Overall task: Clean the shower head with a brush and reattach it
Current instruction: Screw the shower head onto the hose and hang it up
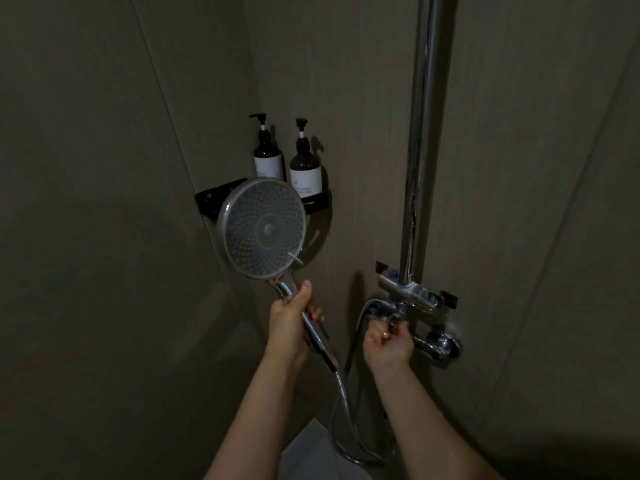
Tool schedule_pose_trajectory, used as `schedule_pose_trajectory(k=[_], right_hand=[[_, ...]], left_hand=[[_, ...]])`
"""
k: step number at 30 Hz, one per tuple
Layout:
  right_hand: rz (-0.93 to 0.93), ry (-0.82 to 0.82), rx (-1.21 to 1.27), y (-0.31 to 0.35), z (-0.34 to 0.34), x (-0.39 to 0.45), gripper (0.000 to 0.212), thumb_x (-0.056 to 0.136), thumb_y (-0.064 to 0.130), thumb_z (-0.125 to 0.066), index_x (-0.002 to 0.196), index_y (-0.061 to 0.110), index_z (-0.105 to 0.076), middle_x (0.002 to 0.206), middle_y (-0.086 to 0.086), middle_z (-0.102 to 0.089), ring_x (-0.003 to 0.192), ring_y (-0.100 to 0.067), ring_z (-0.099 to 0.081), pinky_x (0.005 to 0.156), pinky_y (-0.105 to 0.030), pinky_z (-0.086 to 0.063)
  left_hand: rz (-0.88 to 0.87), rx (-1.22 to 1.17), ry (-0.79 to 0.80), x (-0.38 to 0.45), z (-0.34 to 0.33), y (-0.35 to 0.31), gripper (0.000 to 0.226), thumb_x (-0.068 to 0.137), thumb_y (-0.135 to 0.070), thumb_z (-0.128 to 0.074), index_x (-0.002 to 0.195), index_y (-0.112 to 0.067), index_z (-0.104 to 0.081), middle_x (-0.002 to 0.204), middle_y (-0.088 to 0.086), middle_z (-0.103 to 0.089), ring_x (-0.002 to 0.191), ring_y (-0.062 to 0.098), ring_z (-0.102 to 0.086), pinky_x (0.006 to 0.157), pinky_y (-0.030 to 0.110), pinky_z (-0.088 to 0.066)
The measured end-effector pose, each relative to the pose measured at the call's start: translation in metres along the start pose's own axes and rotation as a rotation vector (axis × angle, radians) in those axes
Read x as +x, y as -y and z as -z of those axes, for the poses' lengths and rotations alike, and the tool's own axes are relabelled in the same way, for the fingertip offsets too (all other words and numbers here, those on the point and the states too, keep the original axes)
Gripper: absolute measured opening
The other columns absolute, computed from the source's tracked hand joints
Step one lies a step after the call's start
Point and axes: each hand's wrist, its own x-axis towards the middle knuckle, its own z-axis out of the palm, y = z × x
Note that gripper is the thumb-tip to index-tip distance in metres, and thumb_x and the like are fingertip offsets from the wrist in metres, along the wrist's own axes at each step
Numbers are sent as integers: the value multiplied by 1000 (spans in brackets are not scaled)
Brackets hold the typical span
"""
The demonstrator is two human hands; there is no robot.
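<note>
Gripped by the left hand (289,318), the shower head (262,227) is held by its chrome handle, fingers curled round the upper part of the handle and thumb along its front. Its round spray face is raised and turned toward the camera, in front of the corner shelf (207,199). A metal hose (341,407) runs from the handle's lower end down into a loop near the floor. The right hand (387,344) is closed round a control on the chrome mixer valve (420,304), fingers curled on the small knob beneath the valve body. A vertical riser pipe (420,133) rises from the valve. Two dark pump bottles (304,168) stand side by side on the shelf, behind the spray face. Lighting is dim; fine detail is unclear.
</note>
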Motion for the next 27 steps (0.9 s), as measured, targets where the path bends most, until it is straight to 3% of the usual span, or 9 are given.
schedule_pose_trajectory(k=[7,12,17,20,22,24,27], right_hand=[[-25,20,238,-3,-1,1,46,99,40,-24,68,12,-41,34,1,-34,22,-7,-28,25,-15,-15],[-18,-51,137,-2,-8,0,50,99,44,-21,68,11,-42,39,0,-34,20,-8,-27,23,-15,-15],[-22,-172,-235,8,-4,7,48,98,48,-22,73,12,-42,62,1,-33,19,-6,-29,24,-8,-17],[22,-261,-540,17,5,9,44,99,43,-29,70,13,-46,49,3,-36,19,-5,-27,25,-7,-19],[127,-355,-723,24,13,7,40,98,35,-37,65,15,-46,40,3,-39,22,-6,-30,26,-8,-20],[239,-455,-937,31,21,4,33,94,21,-47,62,14,-48,51,-2,-44,32,-11,-39,30,-13,-27],[254,-462,-1216,37,41,4,30,88,5,-49,60,10,-53,54,-6,-46,47,-19,-40,39,-19,-30]], left_hand=[[-2,52,29,-3,-3,1,29,93,-11,-48,66,-16,-40,41,-7,-35,35,6,-34,40,18,-33],[17,56,38,-7,-3,0,30,93,-12,-50,65,-17,-40,42,-7,-34,36,6,-35,41,18,-34],[-11,107,28,-9,-2,0,29,92,-14,-52,65,-17,-43,45,-6,-38,40,7,-39,47,21,-34],[-5,115,24,-9,-1,2,30,94,-18,-49,64,-15,-45,45,-5,-44,42,8,-43,47,20,-36],[14,137,26,-8,-1,4,26,94,-17,-47,69,-14,-47,50,-4,-46,47,9,-45,49,20,-38],[32,170,24,-8,-1,6,18,93,-14,-48,75,-14,-49,59,-2,-47,54,10,-47,55,21,-41],[35,262,36,-7,-1,11,13,93,-8,-49,83,-15,-52,73,1,-51,71,16,-51,75,32,-43]])
